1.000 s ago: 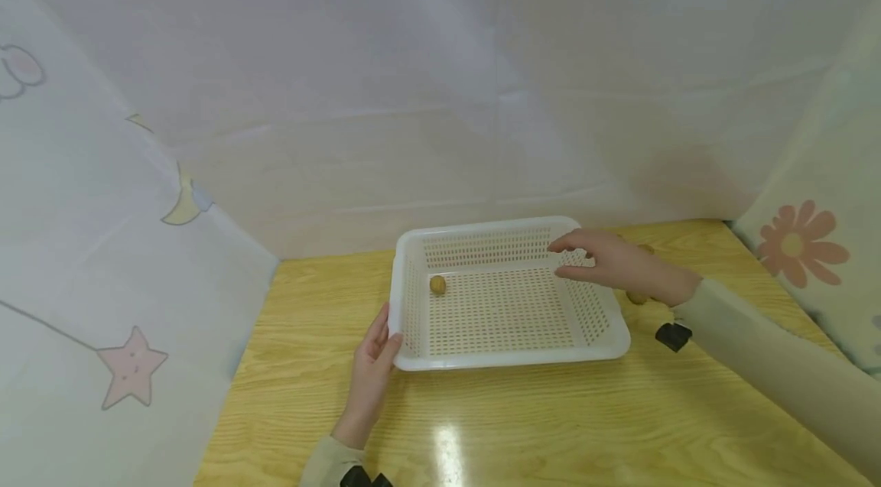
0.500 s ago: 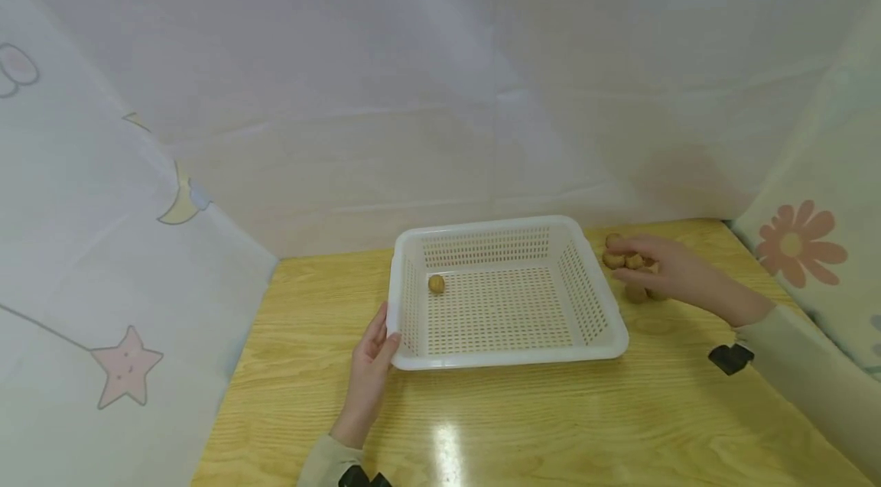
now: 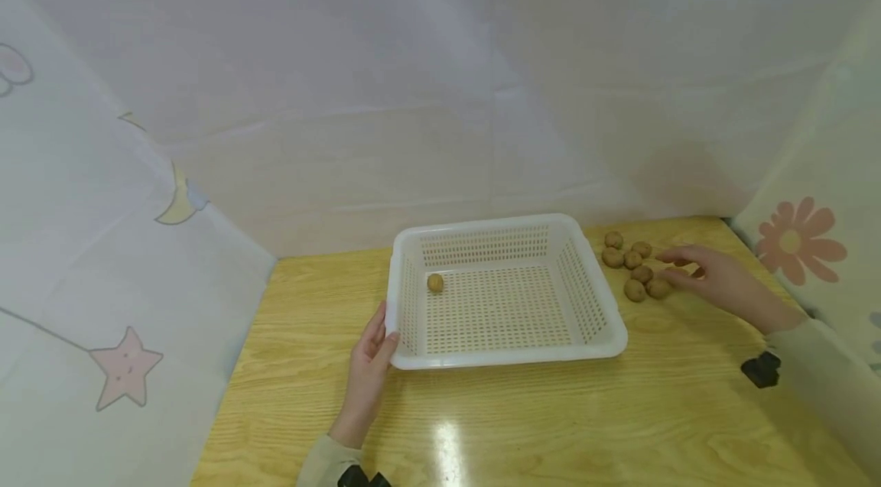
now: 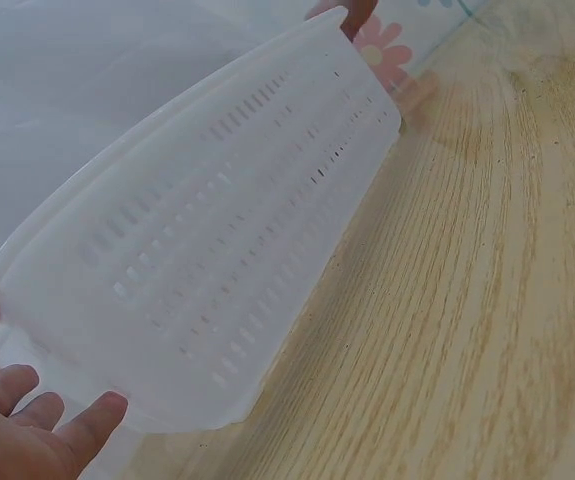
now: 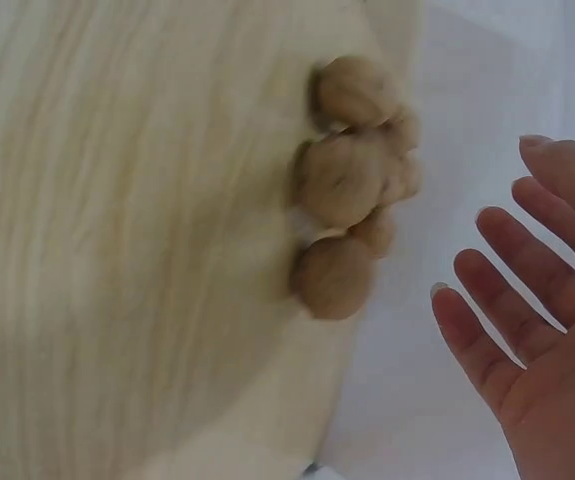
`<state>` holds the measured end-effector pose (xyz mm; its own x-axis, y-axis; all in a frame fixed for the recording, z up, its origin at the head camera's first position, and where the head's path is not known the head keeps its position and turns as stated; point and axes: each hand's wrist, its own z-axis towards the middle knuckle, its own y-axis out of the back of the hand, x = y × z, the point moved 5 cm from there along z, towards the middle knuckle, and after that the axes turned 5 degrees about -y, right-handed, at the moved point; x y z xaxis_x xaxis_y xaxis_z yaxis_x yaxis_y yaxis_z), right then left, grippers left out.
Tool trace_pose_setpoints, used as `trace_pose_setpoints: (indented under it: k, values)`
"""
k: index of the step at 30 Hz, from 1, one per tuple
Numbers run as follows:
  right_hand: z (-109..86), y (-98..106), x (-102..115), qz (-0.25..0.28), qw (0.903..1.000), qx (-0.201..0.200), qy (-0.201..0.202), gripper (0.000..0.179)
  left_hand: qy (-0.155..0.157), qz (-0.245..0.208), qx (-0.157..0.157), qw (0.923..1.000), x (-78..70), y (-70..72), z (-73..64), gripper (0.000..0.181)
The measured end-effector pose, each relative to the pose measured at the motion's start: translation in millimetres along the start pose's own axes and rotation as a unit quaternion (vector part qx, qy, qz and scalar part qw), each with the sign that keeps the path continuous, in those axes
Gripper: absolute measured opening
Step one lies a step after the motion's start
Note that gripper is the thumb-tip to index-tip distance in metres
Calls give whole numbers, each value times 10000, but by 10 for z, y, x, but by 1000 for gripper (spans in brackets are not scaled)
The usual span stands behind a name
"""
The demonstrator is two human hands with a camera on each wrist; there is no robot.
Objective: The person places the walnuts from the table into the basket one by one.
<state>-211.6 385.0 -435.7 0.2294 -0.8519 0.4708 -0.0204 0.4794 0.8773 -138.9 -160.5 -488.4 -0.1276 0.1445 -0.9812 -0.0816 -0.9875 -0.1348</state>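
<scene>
A white plastic basket (image 3: 509, 357) with slotted walls stands on the wooden table, with one walnut (image 3: 435, 283) inside near its left wall. My left hand (image 3: 368, 368) grips the basket's left side, thumb at the rim and fingers against the outer wall. In the left wrist view, those fingers (image 4: 92, 425) lie along the basket wall. To the right of the basket, several walnuts (image 3: 633, 290) lie in a loose cluster. My right hand (image 3: 723, 284) hovers at the cluster's right side, fingers apart and holding nothing. The right wrist view shows the palm and spread fingers (image 5: 532, 265) beside the blurred walnuts.
The wooden table (image 3: 523, 426) spreads in front of the basket. A pale cloth backdrop (image 3: 440, 128) rises behind its far edge. Printed side cloths flank it, one bearing a star (image 3: 128, 368) and the other a flower (image 3: 798, 241).
My right hand has moved right, from above the basket's right rim, across the walnuts to their far side, uncovering the cluster. My left hand keeps its grip on the basket.
</scene>
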Motion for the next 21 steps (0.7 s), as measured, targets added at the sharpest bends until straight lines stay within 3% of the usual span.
trace_pose_setpoints:
  k: [12, 21]
  values:
    - [-46, -212, -592, 176, 9926, 586, -1051, 63, -4, -47, 7, 10000, 8, 0, -6, 64]
    - [-52, -281, -675, 208, 9910, 694, -1122, 63, -8, -14, -2, 10000, 11, 1, 0, 64]
